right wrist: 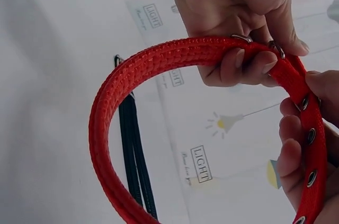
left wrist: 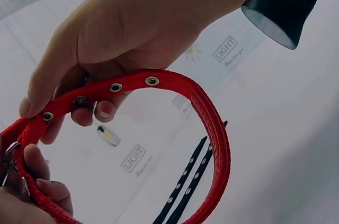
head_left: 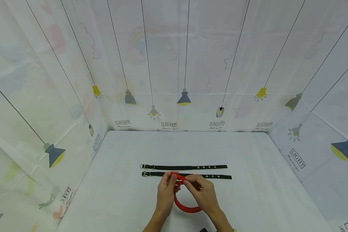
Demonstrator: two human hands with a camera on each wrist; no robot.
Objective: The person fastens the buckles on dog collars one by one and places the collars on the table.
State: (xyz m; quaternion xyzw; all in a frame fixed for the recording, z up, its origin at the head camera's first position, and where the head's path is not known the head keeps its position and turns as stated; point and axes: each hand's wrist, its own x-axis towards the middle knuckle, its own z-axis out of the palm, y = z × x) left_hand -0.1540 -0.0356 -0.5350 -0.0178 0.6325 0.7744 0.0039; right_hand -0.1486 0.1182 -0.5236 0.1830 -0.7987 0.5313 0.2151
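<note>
A red dog collar [head_left: 188,209] with metal eyelets is bent into a loop between both hands, close over the white table. My left hand [head_left: 166,194] grips it at the buckle end; the metal buckle [right wrist: 276,49] and a ring sit by its fingers. With thumb and fingers, my right hand [head_left: 205,194] pinches the eyelet end of the strap, right beside the buckle. In the left wrist view, a row of eyelets [left wrist: 116,87] runs along the strap under the right hand. Two black collars [head_left: 174,168] lie straight and side by side beyond the hands, the nearer one partly hidden.
The white table [head_left: 127,199] has rounded far corners. Around it hangs a pale curtain [head_left: 168,58] printed with lamps and the word LIGHT. A dark wrist band with a camera [left wrist: 283,9] is on the right wrist.
</note>
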